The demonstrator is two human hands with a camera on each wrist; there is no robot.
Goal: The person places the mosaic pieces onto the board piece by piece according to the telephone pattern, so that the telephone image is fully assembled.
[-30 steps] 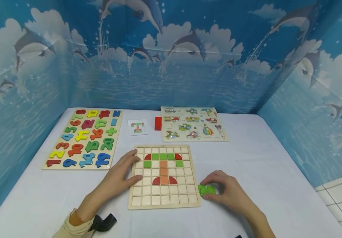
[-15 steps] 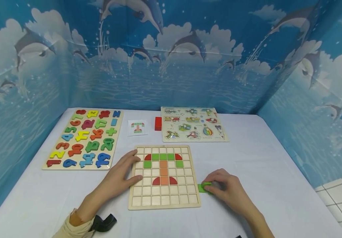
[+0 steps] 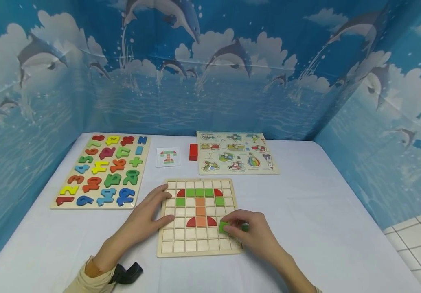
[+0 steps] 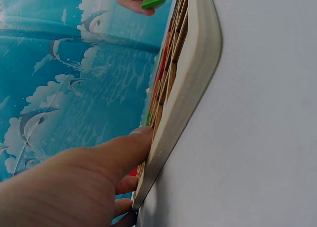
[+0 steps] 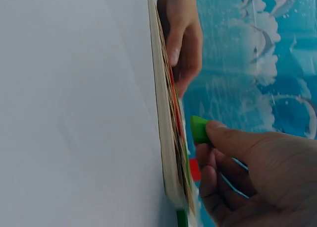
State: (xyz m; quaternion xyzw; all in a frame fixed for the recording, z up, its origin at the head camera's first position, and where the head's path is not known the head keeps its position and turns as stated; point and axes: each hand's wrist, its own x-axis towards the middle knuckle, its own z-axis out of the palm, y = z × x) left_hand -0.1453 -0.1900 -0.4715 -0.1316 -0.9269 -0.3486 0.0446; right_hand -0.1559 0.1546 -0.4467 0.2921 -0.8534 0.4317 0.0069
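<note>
My right hand (image 3: 256, 230) pinches a green square tile (image 3: 223, 227) between thumb and fingers, raised over the right part of the wooden grid board (image 3: 185, 247). In the right wrist view the same green tile (image 5: 199, 129) shows at the fingertips, apart from the board. My left hand (image 3: 146, 219) rests on the board's left edge, fingers spread and fairly straight. Red quarter-round pieces (image 3: 192, 222), green squares (image 3: 199, 192) and orange squares (image 3: 200, 211) lie in the grid's cells. Behind the right fingers, another bit of green (image 3: 245, 228) is partly hidden by the board's right edge.
Behind the board lie a pattern card (image 3: 168, 157), a red block (image 3: 193, 152) and a vehicle picture puzzle (image 3: 237, 156). A number puzzle board (image 3: 102, 171) is at the left. A dolphin-print curtain (image 3: 203, 97) encloses the white table (image 3: 305, 195).
The right hand has picked up a green tile from beside the board and carried it left, over the grid. The left hand stays on the board's edge.
</note>
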